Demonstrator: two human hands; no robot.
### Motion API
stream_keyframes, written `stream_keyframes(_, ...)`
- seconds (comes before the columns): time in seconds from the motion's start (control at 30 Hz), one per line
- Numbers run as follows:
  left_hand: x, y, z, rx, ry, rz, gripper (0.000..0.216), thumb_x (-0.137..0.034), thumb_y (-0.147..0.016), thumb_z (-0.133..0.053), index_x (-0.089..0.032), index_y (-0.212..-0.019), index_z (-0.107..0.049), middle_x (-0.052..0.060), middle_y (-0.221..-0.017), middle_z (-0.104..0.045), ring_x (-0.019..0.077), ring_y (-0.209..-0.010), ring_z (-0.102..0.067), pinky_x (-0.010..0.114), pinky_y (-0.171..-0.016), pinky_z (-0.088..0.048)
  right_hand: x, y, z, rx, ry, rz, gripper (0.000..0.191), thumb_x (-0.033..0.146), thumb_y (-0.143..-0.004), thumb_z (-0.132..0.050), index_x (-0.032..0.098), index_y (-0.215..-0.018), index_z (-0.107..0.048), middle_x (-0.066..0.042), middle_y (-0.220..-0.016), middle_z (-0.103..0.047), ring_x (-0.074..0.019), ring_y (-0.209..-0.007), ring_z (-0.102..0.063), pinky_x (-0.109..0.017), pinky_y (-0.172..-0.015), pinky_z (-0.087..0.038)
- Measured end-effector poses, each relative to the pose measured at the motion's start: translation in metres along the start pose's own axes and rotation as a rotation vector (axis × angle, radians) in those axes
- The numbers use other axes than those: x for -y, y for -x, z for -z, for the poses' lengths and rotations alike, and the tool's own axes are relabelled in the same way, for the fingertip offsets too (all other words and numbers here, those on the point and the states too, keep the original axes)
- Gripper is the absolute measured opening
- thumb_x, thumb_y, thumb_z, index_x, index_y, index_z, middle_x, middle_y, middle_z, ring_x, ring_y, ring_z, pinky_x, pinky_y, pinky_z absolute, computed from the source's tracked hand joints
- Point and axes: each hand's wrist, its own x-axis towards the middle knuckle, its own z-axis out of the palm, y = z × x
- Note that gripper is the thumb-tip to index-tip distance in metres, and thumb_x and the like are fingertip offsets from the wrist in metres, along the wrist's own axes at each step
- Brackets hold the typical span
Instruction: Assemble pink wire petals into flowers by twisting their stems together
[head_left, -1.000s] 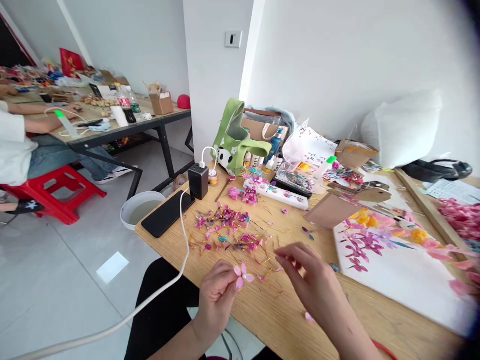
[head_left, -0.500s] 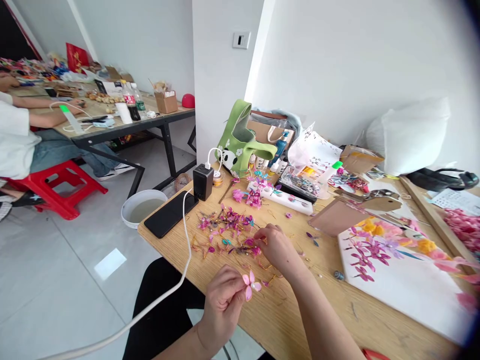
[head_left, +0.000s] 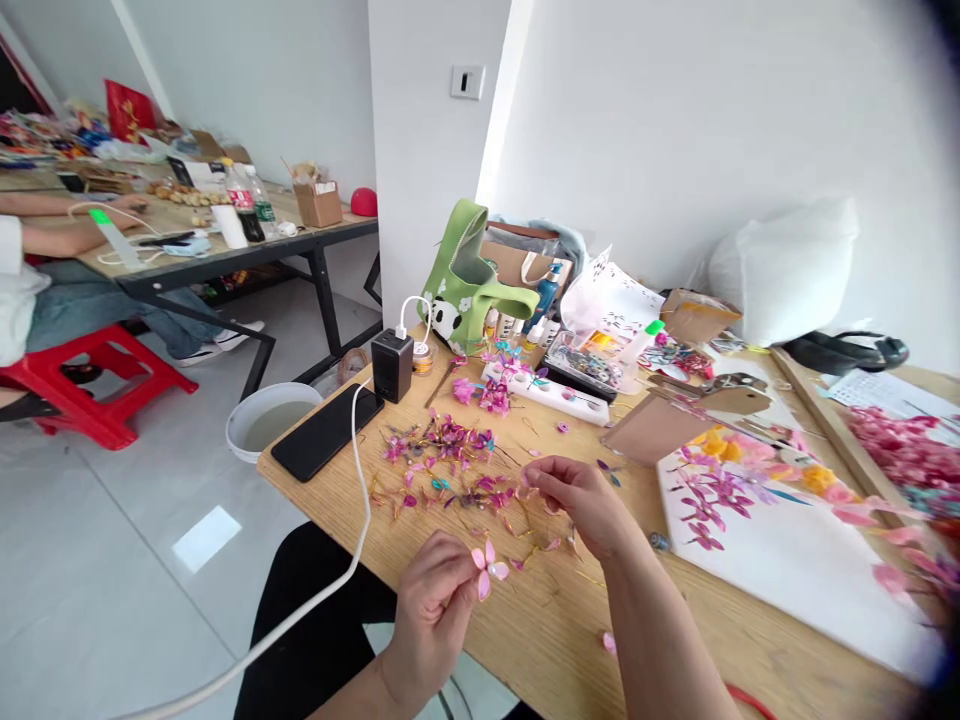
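My left hand [head_left: 439, 600], near the table's front edge, is closed in a pinch on a pink flower [head_left: 489, 570]. The flower has several petals and a white pearl-like centre, and faces up to the right. My right hand [head_left: 581, 500] is over the right side of a spread of small wire-stemmed flower pieces [head_left: 457, 440] in purple, pink and teal. Its thumb and forefinger are pressed together; whatever they hold is too small to make out. A loose pink petal [head_left: 608, 642] lies beside my right forearm.
A black phone [head_left: 326, 435] and black charger [head_left: 391, 365] sit at left, with a white cable [head_left: 360, 470] hanging across the front. Behind are a white power strip [head_left: 555, 395] and green bag [head_left: 465, 285]. A flower-covered white board [head_left: 750, 560] lies right. A bucket [head_left: 274, 415] stands on the floor.
My right hand has shifted slightly right, off the middle of the pieces, its fingers still pinched. The left hand keeps the flower. The whole view has shifted a little, and the loose petal now shows.
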Motion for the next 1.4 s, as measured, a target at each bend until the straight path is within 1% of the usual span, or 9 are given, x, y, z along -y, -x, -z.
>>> stream_keyframes(0.1,0.0,0.0,0.0,0.002,-0.004,-0.015,0.02,-0.008,-0.084,-0.051,-0.019,-0.086,-0.067,0.006,-0.073,-0.062,0.017,-0.071,-0.057,0.029,-0.064,-0.049,-0.002,0.005,0.007,-0.008,-0.362,-0.066,0.026,0.038,-0.058,-0.08,0.016,-0.065,-0.066,0.002,-0.058,-0.056,-0.0081,-0.049,-0.042,-0.023,-0.046,-0.03)
stream_keyframes(0.2,0.001,0.0,0.001,0.001,-0.01,-0.022,0.021,-0.008,-0.083,-0.051,-0.02,-0.086,-0.067,0.006,-0.072,-0.062,0.0166,-0.069,-0.056,0.028,-0.062,-0.05,-0.001,0.008,0.01,0.001,-0.49,-0.088,0.028,0.036,-0.055,-0.082,0.016,-0.065,-0.065,0.001,-0.063,-0.057,-0.0086,-0.053,-0.045,-0.022,-0.047,-0.033)
stream_keyframes(0.53,0.004,0.003,0.002,0.007,-0.05,0.009,0.018,-0.013,-0.084,-0.052,-0.02,-0.084,-0.069,0.006,-0.073,-0.061,0.0182,-0.072,-0.057,0.03,-0.063,-0.051,-0.001,0.023,0.009,0.025,-0.63,-0.103,0.025,0.033,-0.06,-0.081,0.015,-0.068,-0.066,-0.002,-0.073,-0.064,-0.0087,-0.059,-0.053,-0.019,-0.05,-0.04)
stream_keyframes(0.73,0.001,0.001,0.002,0.01,-0.082,-0.032,0.021,-0.012,-0.084,-0.052,-0.021,-0.092,-0.07,0.006,-0.078,-0.063,0.0174,-0.075,-0.057,0.029,-0.066,-0.052,-0.004,0.032,0.008,0.06,-0.641,-0.09,0.022,0.033,-0.063,-0.08,0.015,-0.069,-0.068,-0.003,-0.075,-0.064,-0.009,-0.061,-0.054,-0.018,-0.052,-0.042)
stream_keyframes(1.0,0.003,0.003,0.002,0.004,-0.065,-0.025,0.017,-0.009,-0.083,-0.052,-0.017,-0.079,-0.066,0.004,-0.07,-0.057,0.0159,-0.071,-0.055,0.027,-0.063,-0.049,-0.005,0.038,0.012,0.026,-0.668,-0.109,0.024,0.031,-0.061,-0.08,0.015,-0.069,-0.066,-0.003,-0.074,-0.061,-0.0094,-0.059,-0.053,-0.018,-0.047,-0.04)
stream_keyframes(1.07,0.005,0.004,0.002,0.004,-0.056,-0.029,0.016,-0.007,-0.083,-0.052,-0.017,-0.077,-0.064,0.004,-0.071,-0.056,0.0158,-0.072,-0.055,0.027,-0.063,-0.048,-0.005,0.044,0.015,-0.003,-0.631,-0.082,0.025,0.033,-0.063,-0.079,0.015,-0.072,-0.065,-0.003,-0.075,-0.06,-0.01,-0.061,-0.053,-0.019,-0.049,-0.042)
stream_keyframes(1.13,0.006,0.005,0.002,0.002,-0.048,-0.028,0.016,-0.006,-0.083,-0.052,-0.016,-0.077,-0.063,0.004,-0.071,-0.056,0.0157,-0.073,-0.054,0.027,-0.063,-0.048,-0.006,0.054,0.017,-0.047,-0.5,-0.002,0.024,0.037,-0.07,-0.074,0.016,-0.075,-0.064,-0.003,-0.077,-0.061,-0.0114,-0.064,-0.053,-0.021,-0.053,-0.044)
stream_keyframes(1.27,0.007,0.007,0.002,0.011,-0.039,-0.048,0.018,-0.003,-0.082,-0.051,-0.016,-0.079,-0.062,0.004,-0.074,-0.057,0.0154,-0.073,-0.054,0.027,-0.063,-0.047,-0.01,0.091,0.015,-0.109,0.066,0.204,0.019,0.038,-0.084,-0.059,0.02,-0.082,-0.063,-0.005,-0.081,-0.063,-0.0176,-0.075,-0.056,-0.028,-0.068,-0.047)
stream_keyframes(1.4,0.007,0.008,0.002,0.025,-0.044,-0.111,0.021,0.001,-0.08,-0.051,-0.017,-0.084,-0.061,0.004,-0.073,-0.057,0.0151,-0.073,-0.053,0.027,-0.062,-0.047,-0.026,0.125,0.006,-0.038,0.463,0.424,0.014,0.026,-0.091,-0.046,0.023,-0.087,-0.06,-0.005,-0.089,-0.061,-0.0204,-0.086,-0.057,-0.032,-0.074,-0.048)
